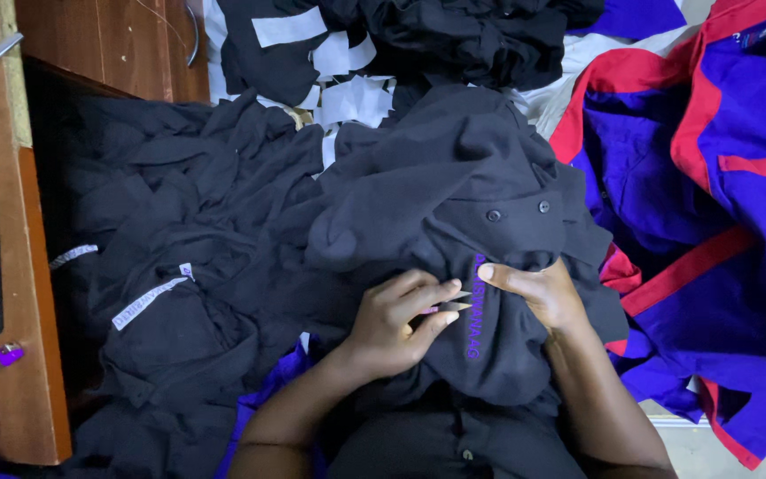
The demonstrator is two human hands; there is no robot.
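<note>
While left hand [396, 324] pinches small thread snips [454, 302], tips at 3 o'clock, right hand [538, 293] presses flat on black shirt [480, 213], purple embroidery [475, 310] between hands, blue-red garments [711, 177] at 3 o'clock.

black shirt [480, 204], purple embroidery [475, 306], blue-red garments [720, 177]

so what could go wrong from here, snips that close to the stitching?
The thread snips in the left hand point at the purple embroidery on the black shirt; a slip could cut a stitch or the fabric. The right hand pins the cloth beside the tips, so its thumb could get nicked. Black cloth in dim light probably hides loose threads.
</note>
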